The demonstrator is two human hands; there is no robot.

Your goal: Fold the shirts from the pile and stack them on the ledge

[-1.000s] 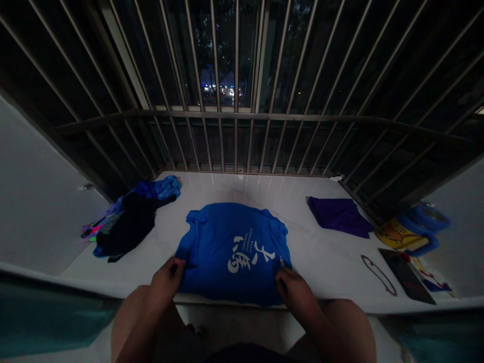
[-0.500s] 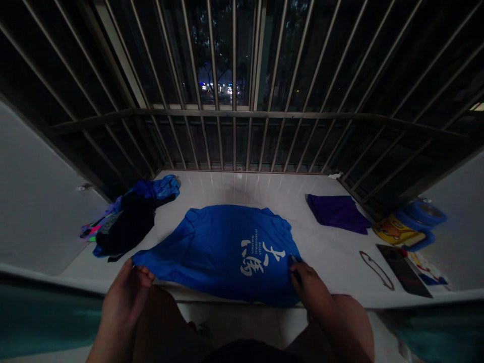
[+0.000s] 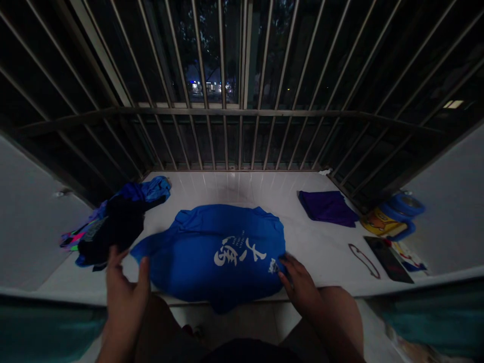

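Observation:
A blue T-shirt (image 3: 181,252) with white lettering lies spread on the white sill, part of it drooping over the front edge. At its left end my left hand (image 3: 126,282) is open, thumb and fingers apart, close beside the cloth. My right hand (image 3: 300,285) has its fingers closed on the right edge of the shirt, near a small white logo; the fingertips are partly hidden in the dim light.
Crumpled dark and blue clothes (image 3: 117,222) are heaped on the left of the sill (image 3: 260,189). On the right lie a folded purple cloth (image 3: 328,207), a string loop (image 3: 363,259), a dark flat panel (image 3: 387,259) and a yellow-and-blue package (image 3: 381,222). Metal bars (image 3: 242,113) stand behind.
My left hand has let go of the shirt's left corner and its fingers have spread. The shirt's front edge now sags lower, and a logo shows by my right hand. The view has shifted slightly right.

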